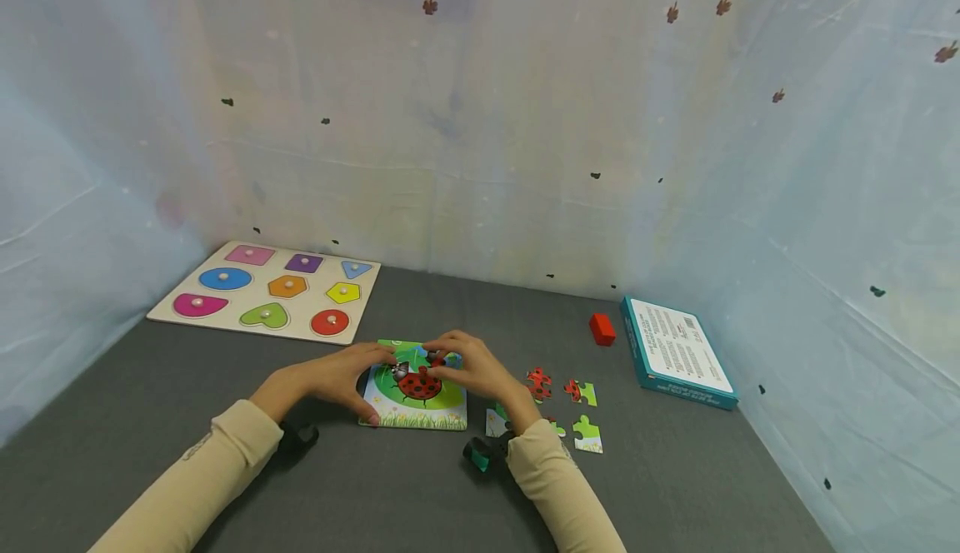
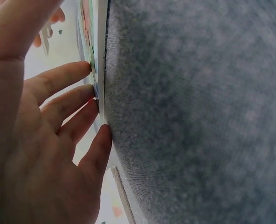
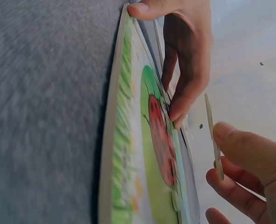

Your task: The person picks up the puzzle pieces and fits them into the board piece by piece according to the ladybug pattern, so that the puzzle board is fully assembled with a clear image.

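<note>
A square puzzle board (image 1: 442, 419) with a ladybug on a green leaf lies on the dark cloth. My left hand (image 1: 330, 376) rests at its left side, thumb by the near corner and fingertips on the picture near the top, as the right wrist view also shows. Above the board's right part, my right hand (image 1: 482, 368) pinches a thin puzzle piece (image 3: 210, 116) between thumb and fingers. The piece appears edge-on in the right wrist view, raised off the board. Part of the ladybug's upper body is covered by the right fingers.
Several loose puzzle pieces (image 1: 588, 434) lie right of the board, some partly behind the right wrist. A shape board (image 1: 300, 328) with knobbed pieces sits back left. Toward the back right are a red block (image 1: 602, 329) and a teal box (image 1: 678, 349).
</note>
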`<state>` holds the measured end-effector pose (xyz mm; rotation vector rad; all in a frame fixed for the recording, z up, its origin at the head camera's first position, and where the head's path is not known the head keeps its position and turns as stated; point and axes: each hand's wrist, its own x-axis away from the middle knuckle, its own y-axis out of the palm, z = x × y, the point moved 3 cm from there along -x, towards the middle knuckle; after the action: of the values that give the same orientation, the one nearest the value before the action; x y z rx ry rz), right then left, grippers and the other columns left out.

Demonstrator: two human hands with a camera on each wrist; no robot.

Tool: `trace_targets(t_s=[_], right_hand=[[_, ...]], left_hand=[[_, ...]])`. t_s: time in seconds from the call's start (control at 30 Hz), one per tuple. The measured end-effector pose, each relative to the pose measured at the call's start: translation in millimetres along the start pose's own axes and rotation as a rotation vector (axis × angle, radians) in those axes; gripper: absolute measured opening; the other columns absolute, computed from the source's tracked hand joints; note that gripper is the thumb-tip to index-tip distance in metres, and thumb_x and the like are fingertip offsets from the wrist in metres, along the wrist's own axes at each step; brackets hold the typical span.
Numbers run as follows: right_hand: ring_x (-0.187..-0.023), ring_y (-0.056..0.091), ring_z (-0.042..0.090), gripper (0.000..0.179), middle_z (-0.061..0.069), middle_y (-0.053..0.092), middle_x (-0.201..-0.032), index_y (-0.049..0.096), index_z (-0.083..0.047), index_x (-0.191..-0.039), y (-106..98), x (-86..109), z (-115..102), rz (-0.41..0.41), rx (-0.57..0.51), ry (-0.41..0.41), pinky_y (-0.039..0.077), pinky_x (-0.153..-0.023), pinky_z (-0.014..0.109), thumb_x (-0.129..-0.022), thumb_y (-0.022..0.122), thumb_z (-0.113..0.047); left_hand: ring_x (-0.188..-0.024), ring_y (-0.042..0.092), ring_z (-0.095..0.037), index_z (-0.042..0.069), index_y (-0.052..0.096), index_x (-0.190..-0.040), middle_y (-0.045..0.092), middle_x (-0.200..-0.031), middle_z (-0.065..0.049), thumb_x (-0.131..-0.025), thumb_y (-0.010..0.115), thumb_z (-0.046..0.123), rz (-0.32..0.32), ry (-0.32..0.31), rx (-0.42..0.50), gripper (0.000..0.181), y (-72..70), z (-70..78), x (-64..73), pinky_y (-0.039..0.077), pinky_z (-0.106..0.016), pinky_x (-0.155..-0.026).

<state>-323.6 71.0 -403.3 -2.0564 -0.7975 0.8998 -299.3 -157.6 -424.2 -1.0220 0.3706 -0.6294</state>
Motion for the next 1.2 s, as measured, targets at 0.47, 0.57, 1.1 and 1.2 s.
trace_targets(t_s=[0.47, 0.57, 1.1, 1.2], right_hand=[[-0.095, 0.059, 0.022, 0.040, 0.013, 0.057, -0.115, 0.058, -0.002, -0.124, 15, -8.6, -2, -0.050, 0.019, -0.003, 0.050, -0.080, 0.032, -0.087, 0.066, -0.016], [-0.095, 0.058, 0.023, 0.040, 0.014, 0.057, -0.114, 0.058, -0.002, -0.124, 16, -8.8, -2, -0.051, 0.014, -0.009, 0.050, -0.080, 0.034, -0.087, 0.066, -0.017], [-0.101, 0.056, 0.021, 0.036, 0.011, 0.058, -0.114, 0.060, -0.003, -0.122, 27, -11.6, -1, -0.091, 0.095, -0.002, 0.047, -0.085, 0.030, -0.089, 0.065, -0.016], [-0.100, 0.055, 0.020, 0.034, 0.010, 0.059, -0.112, 0.061, -0.005, -0.120, 29, -13.7, -3, -0.098, 0.132, 0.003, 0.046, -0.085, 0.027, -0.089, 0.064, -0.018]], left_hand=[[-0.129, 0.032, -0.036, 0.007, 0.048, -0.131, 0.040, -0.137, -0.016, -0.064, 0.077, 0.057, 0.021, 0.012, -0.017, 0.088, 1.0, 1.7, 0.1, 0.030, -0.056, -0.101], [-0.129, 0.032, -0.036, 0.007, 0.048, -0.131, 0.040, -0.137, -0.016, -0.064, 0.077, 0.057, 0.021, 0.014, -0.022, 0.088, 0.7, 1.8, 0.0, 0.030, -0.056, -0.101], [-0.127, 0.034, -0.036, -0.001, 0.041, -0.134, 0.042, -0.136, -0.017, -0.064, 0.079, 0.054, 0.039, 0.043, 0.010, 0.097, 1.3, 1.7, 0.5, 0.029, -0.055, -0.102], [-0.127, 0.034, -0.036, -0.003, 0.037, -0.137, 0.041, -0.137, -0.018, -0.064, 0.079, 0.055, 0.041, 0.040, 0.015, 0.101, 1.8, 0.0, 0.7, 0.030, -0.054, -0.101]])
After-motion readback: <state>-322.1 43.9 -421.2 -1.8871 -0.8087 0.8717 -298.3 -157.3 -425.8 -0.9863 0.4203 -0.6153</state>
